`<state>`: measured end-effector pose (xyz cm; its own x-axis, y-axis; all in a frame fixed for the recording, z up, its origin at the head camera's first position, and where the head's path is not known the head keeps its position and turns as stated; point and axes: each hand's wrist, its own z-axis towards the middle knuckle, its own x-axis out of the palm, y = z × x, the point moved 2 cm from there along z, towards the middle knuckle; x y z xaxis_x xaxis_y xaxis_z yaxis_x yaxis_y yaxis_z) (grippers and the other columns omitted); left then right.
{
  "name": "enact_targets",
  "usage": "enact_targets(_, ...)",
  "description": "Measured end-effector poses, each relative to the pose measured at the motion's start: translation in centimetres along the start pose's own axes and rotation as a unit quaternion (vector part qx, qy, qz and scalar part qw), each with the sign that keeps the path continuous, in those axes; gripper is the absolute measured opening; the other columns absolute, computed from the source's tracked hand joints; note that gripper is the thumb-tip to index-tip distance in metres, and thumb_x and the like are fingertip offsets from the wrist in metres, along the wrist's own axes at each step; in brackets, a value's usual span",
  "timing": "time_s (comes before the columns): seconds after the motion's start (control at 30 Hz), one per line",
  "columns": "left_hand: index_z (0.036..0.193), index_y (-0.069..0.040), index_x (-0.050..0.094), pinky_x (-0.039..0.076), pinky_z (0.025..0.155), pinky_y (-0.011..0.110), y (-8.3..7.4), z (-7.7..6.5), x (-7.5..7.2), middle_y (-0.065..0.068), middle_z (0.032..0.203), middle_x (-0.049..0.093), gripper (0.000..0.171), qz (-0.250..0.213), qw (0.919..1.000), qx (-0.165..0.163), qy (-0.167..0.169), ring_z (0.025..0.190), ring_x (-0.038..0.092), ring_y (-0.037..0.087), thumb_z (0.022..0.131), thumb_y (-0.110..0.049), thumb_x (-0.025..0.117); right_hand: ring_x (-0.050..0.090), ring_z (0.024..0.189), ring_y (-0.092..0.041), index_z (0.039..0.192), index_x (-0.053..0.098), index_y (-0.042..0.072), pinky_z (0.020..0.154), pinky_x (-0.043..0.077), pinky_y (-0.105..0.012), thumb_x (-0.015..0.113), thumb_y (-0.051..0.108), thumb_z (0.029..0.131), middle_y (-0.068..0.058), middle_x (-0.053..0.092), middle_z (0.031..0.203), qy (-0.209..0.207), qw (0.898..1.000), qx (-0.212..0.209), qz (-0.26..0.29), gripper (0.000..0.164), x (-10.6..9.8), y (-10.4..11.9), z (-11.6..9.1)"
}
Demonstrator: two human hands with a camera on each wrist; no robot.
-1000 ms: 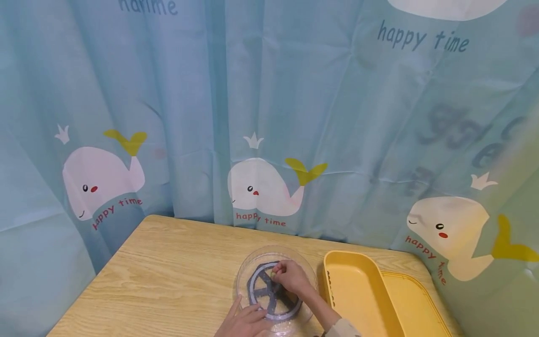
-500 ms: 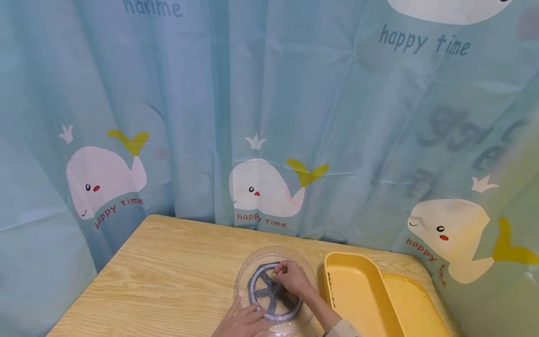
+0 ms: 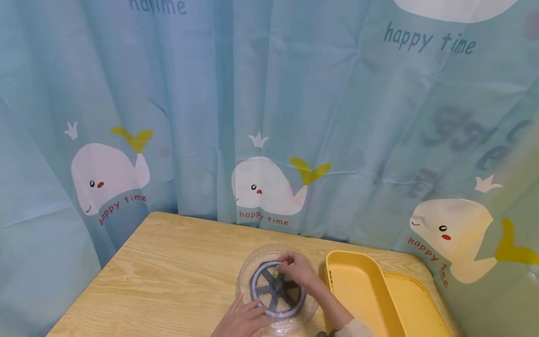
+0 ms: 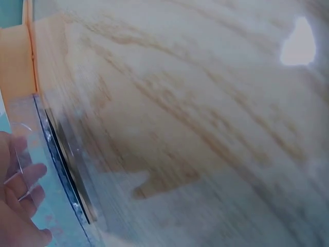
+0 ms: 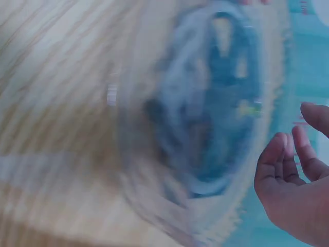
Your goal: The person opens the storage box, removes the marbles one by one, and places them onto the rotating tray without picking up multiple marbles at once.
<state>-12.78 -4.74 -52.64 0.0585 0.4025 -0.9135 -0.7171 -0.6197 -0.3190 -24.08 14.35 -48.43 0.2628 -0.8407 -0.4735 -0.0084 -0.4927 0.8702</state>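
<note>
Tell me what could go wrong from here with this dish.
1. The small green piece is near the middle of the wheel, close to the right grip; a careless brush might knock it away.
2. The left grip rests at the near-left edge of the dish; uneven pressure could tilt or slide it.
3. The yellow box stands close by; a sliding dish might bump it.

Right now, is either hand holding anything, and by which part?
Nothing visibly held. Right hand: nothing shows between thumb and fingers. Left hand: fingers rest on the clear container, near-left side; no visible grip.
</note>
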Motion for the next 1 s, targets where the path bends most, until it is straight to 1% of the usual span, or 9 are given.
enact_targets(0.07, 0.124, -0.026, 0.070, 0.040, 0.091, 0.072, 0.0, 0.0, 0.1, 0.000, 0.127, 0.067, 0.033, 0.001, 1.0000, 0.001, -0.007, 0.123, 0.058, 0.026, 0.106, -0.037, 0.045, 0.053, 0.079, -0.019, 0.107, 0.064, -0.002, 0.069, 0.050, -0.034, 0.072, 0.011, 0.090, -0.004, 0.057, 0.088, 0.006, 1.000, -0.006, 0.011, 0.022, -0.7, 0.9, -0.4)
enact_targets(0.13, 0.125, -0.027, 0.070, 0.039, 0.091, 0.072, 0.0, 0.0, 0.0, -0.001, 0.128, 0.066, 0.033, -0.005, 1.0000, -0.001, -0.005, 0.123, 0.058, 0.026, 0.106, -0.037, 0.045, 0.056, 0.083, -0.019, 0.111, 0.065, -0.002, 0.075, 0.054, -0.038, 0.071, 0.012, 0.092, -0.005, 0.060, 0.093, 0.010, 1.000, -0.009, 0.020, 0.025, -1.5, 1.7, -0.8)
enact_targets(0.23, 0.125, -0.026, 0.070, 0.039, 0.091, 0.072, -0.1, 0.1, 0.1, 0.000, 0.127, 0.067, 0.032, -0.002, 0.9999, 0.003, -0.012, 0.123, 0.058, 0.026, 0.106, -0.036, 0.045, 0.062, 0.089, -0.022, 0.117, 0.064, -0.004, 0.082, 0.056, -0.045, 0.069, 0.011, 0.094, -0.008, 0.064, 0.099, 0.010, 0.999, -0.024, 0.034, 0.028, -2.9, 2.7, -1.5)
enact_targets(0.4, 0.122, -0.025, 0.071, 0.041, 0.091, 0.071, -0.2, 0.1, 0.2, 0.001, 0.125, 0.068, 0.032, 0.019, 0.9991, 0.015, -0.034, 0.121, 0.059, 0.026, 0.107, -0.031, 0.044, 0.065, 0.099, -0.029, 0.120, 0.064, -0.005, 0.088, 0.055, -0.045, 0.068, 0.009, 0.095, -0.012, 0.067, 0.107, 0.002, 0.997, -0.036, 0.062, 0.029, -5.5, 3.2, -2.5)
enact_targets(0.47, 0.122, -0.024, 0.071, 0.041, 0.090, 0.071, -0.2, 0.1, 0.2, 0.000, 0.125, 0.068, 0.032, 0.023, 0.9989, 0.017, -0.038, 0.121, 0.060, 0.026, 0.107, -0.030, 0.044, 0.065, 0.100, -0.029, 0.121, 0.063, -0.005, 0.090, 0.055, -0.044, 0.067, 0.008, 0.095, -0.011, 0.067, 0.108, -0.001, 0.997, -0.035, 0.070, 0.030, -6.4, 3.1, -2.9)
enact_targets(0.63, 0.121, -0.024, 0.072, 0.042, 0.089, 0.071, -0.3, 0.0, 0.2, 0.001, 0.124, 0.068, 0.031, 0.023, 0.9984, 0.025, -0.046, 0.120, 0.060, 0.026, 0.106, -0.028, 0.045, 0.065, 0.102, -0.029, 0.121, 0.061, -0.008, 0.091, 0.054, -0.044, 0.067, 0.006, 0.095, -0.009, 0.067, 0.107, -0.023, 0.996, -0.032, 0.082, 0.030, -8.5, 2.2, -3.8)
enact_targets(0.73, 0.121, -0.023, 0.072, 0.042, 0.088, 0.071, -0.3, -0.1, 0.2, 0.002, 0.124, 0.068, 0.030, 0.022, 0.9981, 0.027, -0.051, 0.120, 0.060, 0.027, 0.106, -0.027, 0.046, 0.066, 0.099, -0.025, 0.120, 0.061, -0.008, 0.090, 0.054, -0.042, 0.066, 0.005, 0.094, -0.010, 0.066, 0.105, -0.047, 0.995, -0.018, 0.092, 0.029, -9.5, 1.2, -4.0)
enact_targets(0.87, 0.121, -0.022, 0.072, 0.042, 0.088, 0.072, -0.2, -0.2, 0.2, 0.003, 0.124, 0.068, 0.030, 0.010, 0.9985, 0.017, -0.051, 0.120, 0.060, 0.028, 0.106, -0.027, 0.046, 0.065, 0.093, -0.020, 0.119, 0.061, -0.008, 0.087, 0.055, -0.040, 0.065, 0.004, 0.095, -0.012, 0.066, 0.102, -0.072, 0.993, 0.002, 0.096, 0.027, -10.6, -0.5, -4.2)
enact_targets(1.0, 0.122, -0.022, 0.072, 0.042, 0.088, 0.072, -0.3, -0.3, 0.1, 0.003, 0.124, 0.068, 0.031, 0.002, 0.9988, 0.012, -0.048, 0.120, 0.060, 0.028, 0.106, -0.029, 0.046, 0.065, 0.094, -0.025, 0.116, 0.061, -0.009, 0.086, 0.055, -0.042, 0.064, 0.003, 0.095, -0.013, 0.065, 0.100, -0.085, 0.993, 0.025, 0.083, 0.024, -11.3, -2.2, -4.4)
